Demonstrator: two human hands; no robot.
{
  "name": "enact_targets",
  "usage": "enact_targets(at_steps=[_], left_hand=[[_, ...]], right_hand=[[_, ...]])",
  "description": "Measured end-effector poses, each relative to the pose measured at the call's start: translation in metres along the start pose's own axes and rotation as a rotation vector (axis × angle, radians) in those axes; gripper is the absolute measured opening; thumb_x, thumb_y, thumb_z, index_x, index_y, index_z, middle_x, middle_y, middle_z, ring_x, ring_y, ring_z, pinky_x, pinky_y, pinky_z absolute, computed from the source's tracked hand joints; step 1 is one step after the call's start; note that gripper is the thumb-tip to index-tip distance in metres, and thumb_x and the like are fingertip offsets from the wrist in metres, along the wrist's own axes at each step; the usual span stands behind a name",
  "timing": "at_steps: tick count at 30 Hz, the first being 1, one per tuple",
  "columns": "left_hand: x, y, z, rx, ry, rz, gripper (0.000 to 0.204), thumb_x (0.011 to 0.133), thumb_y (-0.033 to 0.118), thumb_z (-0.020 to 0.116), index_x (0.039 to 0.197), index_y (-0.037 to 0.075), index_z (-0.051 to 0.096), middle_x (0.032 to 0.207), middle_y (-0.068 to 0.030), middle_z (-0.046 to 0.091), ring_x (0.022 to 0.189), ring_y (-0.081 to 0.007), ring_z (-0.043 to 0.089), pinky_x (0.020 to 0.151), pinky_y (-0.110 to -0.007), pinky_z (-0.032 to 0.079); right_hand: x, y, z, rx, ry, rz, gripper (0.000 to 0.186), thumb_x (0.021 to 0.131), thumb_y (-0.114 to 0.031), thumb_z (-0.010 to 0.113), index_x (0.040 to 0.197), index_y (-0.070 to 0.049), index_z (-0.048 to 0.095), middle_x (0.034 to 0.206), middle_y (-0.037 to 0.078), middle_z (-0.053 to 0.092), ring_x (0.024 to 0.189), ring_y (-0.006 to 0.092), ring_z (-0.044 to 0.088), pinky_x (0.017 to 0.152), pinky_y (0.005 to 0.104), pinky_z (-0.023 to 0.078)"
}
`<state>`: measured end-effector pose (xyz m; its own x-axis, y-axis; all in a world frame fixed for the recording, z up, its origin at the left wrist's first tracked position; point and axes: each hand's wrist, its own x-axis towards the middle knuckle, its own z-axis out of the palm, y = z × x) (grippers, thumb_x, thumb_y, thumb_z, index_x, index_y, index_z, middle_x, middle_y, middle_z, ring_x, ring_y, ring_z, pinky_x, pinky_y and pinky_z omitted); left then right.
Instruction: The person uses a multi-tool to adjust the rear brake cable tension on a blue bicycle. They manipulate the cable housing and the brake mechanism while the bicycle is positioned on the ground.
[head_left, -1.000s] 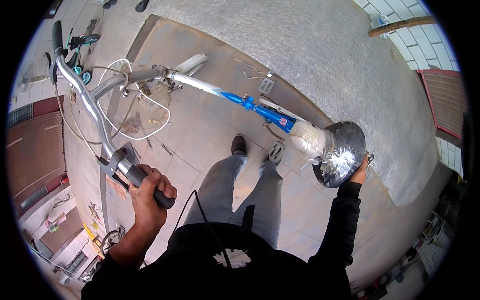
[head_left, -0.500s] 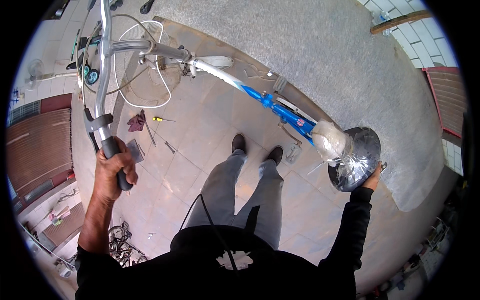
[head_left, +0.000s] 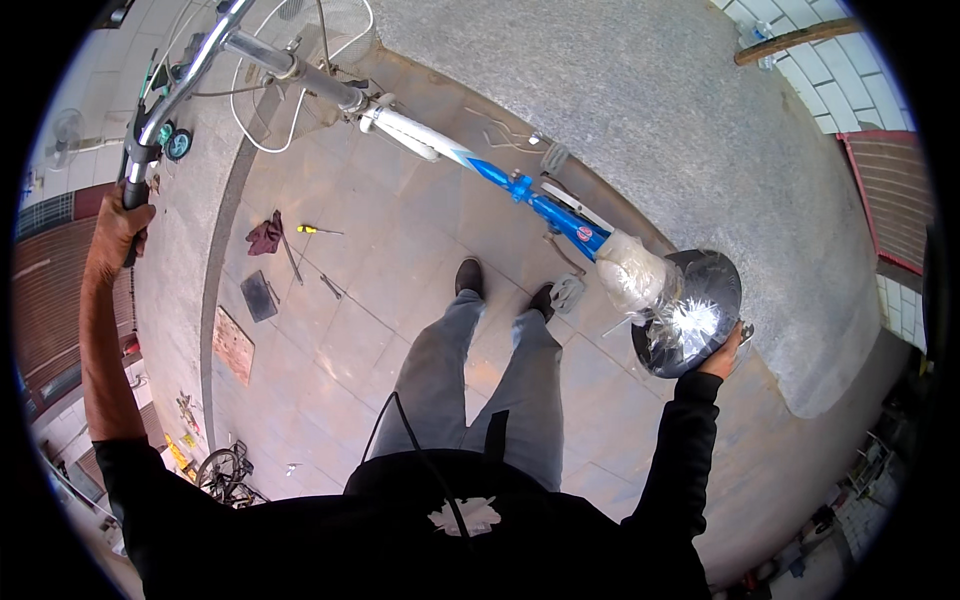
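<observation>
A bicycle with a blue and white frame (head_left: 490, 172) stands across the view in front of me. My left hand (head_left: 120, 232) is wrapped round the black grip (head_left: 134, 192) at the near end of its silver handlebar (head_left: 185, 88), which is turned at an angle. At the other end, my right hand (head_left: 722, 358) grips the near edge of the black saddle (head_left: 705, 300), which is covered in clear plastic; some fingers are hidden beneath it. A small metal end (head_left: 748, 331) like a spanner's shows beside that hand; whether I hold it is unclear. White wrapping (head_left: 630, 272) bulges beside the saddle.
On the tiled floor lie a yellow-handled screwdriver (head_left: 318, 230), a maroon cloth (head_left: 265, 235), a spanner-like tool (head_left: 331, 287), a dark flat plate (head_left: 259, 296) and a reddish board (head_left: 234, 345). A white-rimmed wire basket (head_left: 290, 125) is at the front wheel. Another bicycle (head_left: 222, 475) is lower left.
My left hand and the handlebar grip have swung outward to the left, turning the handlebar and basket. The saddle and my right hand have shifted slightly left.
</observation>
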<state>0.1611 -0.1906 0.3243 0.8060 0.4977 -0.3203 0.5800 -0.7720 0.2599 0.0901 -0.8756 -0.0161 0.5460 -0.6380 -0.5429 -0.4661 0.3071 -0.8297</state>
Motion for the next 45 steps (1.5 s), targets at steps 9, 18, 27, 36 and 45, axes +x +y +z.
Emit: enact_targets(at_steps=[9, 18, 27, 36, 45], left_hand=[[0.09, -0.02, -0.037, 0.263, 0.141, 0.174, 0.046, 0.075, 0.004, 0.056, 0.121, -0.004, 0.049, 0.06, 0.0024, 0.042, 0.046, -0.0061, 0.038, 0.041, -0.023, 0.034], [0.14, 0.007, -0.058, 0.618, 0.288, 0.474, 0.049, 0.079, 0.005, 0.055, 0.125, -0.007, 0.046, 0.062, -0.0021, 0.038, 0.052, -0.0105, 0.038, 0.048, -0.027, 0.036], [0.174, 0.041, -0.048, 0.767, 0.488, 0.664, 0.05, 0.076, 0.011, 0.056, 0.125, 0.001, 0.05, 0.07, -0.0164, 0.052, 0.065, -0.0189, 0.052, 0.068, -0.033, 0.045], [0.161, 0.03, -0.052, 0.766, 0.435, 0.524, 0.044, 0.078, 0.012, 0.057, 0.121, 0.002, 0.053, 0.065, -0.0159, 0.051, 0.057, -0.0189, 0.05, 0.06, -0.036, 0.044], [0.078, -0.017, -0.014, 0.678, 0.488, 0.245, 0.046, 0.075, 0.015, 0.061, 0.12, 0.004, 0.055, 0.071, -0.0191, 0.06, 0.064, -0.0278, 0.062, 0.062, -0.039, 0.047]], right_hand=[[-0.002, 0.019, -0.012, -0.068, 0.04, -0.117, 0.051, 0.095, -0.037, 0.036, 0.128, 0.001, 0.044, 0.125, 0.012, 0.049, 0.108, 0.0206, 0.052, 0.093, 0.0296, 0.04], [-0.003, 0.0, -0.003, 0.191, -0.043, 0.108, 0.054, 0.089, -0.043, 0.048, 0.119, 0.002, 0.051, 0.114, 0.009, 0.058, 0.097, 0.0198, 0.058, 0.087, 0.0298, 0.044], [0.041, 0.019, -0.015, 0.212, -0.024, 0.009, 0.049, 0.089, -0.041, 0.049, 0.109, 0.003, 0.058, 0.104, 0.011, 0.063, 0.089, 0.0206, 0.061, 0.081, 0.0298, 0.047], [0.026, 0.021, -0.001, 0.173, 0.037, -0.032, 0.048, 0.091, -0.038, 0.044, 0.117, 0.001, 0.055, 0.114, 0.01, 0.059, 0.098, 0.0194, 0.058, 0.087, 0.0286, 0.044], [0.01, 0.017, -0.007, 0.123, 0.114, -0.011, 0.05, 0.092, -0.039, 0.044, 0.117, 0.003, 0.055, 0.11, 0.01, 0.06, 0.096, 0.0184, 0.057, 0.086, 0.0277, 0.044]])
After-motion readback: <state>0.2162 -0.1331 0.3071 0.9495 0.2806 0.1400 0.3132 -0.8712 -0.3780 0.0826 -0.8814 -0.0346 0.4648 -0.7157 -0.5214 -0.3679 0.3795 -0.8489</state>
